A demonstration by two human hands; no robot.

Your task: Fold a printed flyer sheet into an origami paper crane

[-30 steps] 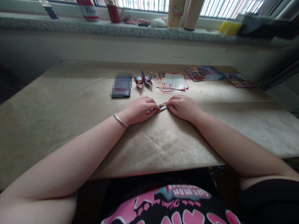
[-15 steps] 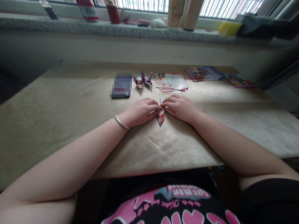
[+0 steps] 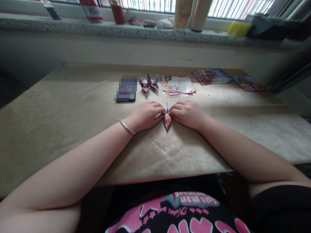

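Note:
A small folded paper piece (image 3: 167,121), red and white with a pointed near end, lies on the table between my hands. My left hand (image 3: 150,113) pinches its left side, a silver bangle on the wrist. From the other side my right hand (image 3: 186,113) grips its right edge with thumb and fingers. The narrow far tip of the paper stands out between the fingertips. Beyond my hands are two folded paper cranes (image 3: 148,83) of patterned paper, side by side.
Left of the cranes lies a dark phone (image 3: 126,89), partly blurred. Printed paper cards (image 3: 178,85) are stacked to their right, with colourful booklets (image 3: 212,76) and another printed stack (image 3: 249,83) farther right. Bottles and a yellow block (image 3: 240,29) stand on the windowsill (image 3: 136,33).
My fingers have drawn slightly apart and down, so more of the paper's middle shows between them. The other things have stayed where they were.

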